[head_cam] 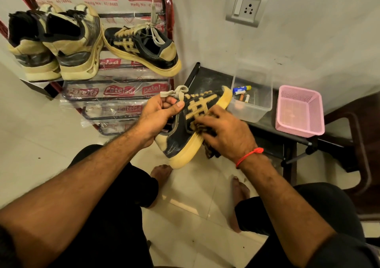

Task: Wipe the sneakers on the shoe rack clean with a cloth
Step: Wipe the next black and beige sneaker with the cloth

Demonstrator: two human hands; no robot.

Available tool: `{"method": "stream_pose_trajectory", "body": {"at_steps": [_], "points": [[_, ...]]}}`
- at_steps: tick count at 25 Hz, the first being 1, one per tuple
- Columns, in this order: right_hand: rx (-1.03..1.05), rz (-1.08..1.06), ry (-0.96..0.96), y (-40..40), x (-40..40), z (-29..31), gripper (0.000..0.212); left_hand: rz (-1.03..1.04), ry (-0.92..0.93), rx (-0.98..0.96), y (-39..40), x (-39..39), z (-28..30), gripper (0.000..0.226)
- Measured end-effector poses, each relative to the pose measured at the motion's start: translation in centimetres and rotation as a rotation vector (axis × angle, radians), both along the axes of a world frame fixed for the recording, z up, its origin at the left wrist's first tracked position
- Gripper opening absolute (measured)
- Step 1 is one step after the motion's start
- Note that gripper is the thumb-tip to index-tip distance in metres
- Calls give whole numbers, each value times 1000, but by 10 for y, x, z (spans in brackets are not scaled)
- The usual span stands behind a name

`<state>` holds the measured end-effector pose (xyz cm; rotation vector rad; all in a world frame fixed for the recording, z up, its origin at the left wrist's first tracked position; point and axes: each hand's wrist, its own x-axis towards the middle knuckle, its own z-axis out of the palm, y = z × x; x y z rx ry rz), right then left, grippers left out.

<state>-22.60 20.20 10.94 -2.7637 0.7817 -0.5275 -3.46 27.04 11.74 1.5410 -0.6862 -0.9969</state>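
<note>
Nearby, clear tub [259,111] holds small tubes [242,89].

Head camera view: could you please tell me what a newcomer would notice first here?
At centre, the left hand grips a black-and-tan sneaker while the right hand presses a dark cloth against its side. Three more sneakers sit on the red shoe rack, upper left.

Black shorts [115,216] are worn, a thin red thread bracelet [247,156] is tied round the right wrist, and both forearms and feet are left bare.
</note>
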Motion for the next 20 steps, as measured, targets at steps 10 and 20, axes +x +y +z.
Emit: {"method": "stream_pose_trajectory", "body": {"at_steps": [10, 20], "points": [[395, -192, -313, -21, -8, 0, 26, -20, -23, 17, -4, 1, -7, 34], [214, -158, -290, 2, 12, 1, 31, -10, 52, 32, -7, -13, -13, 22]]}}
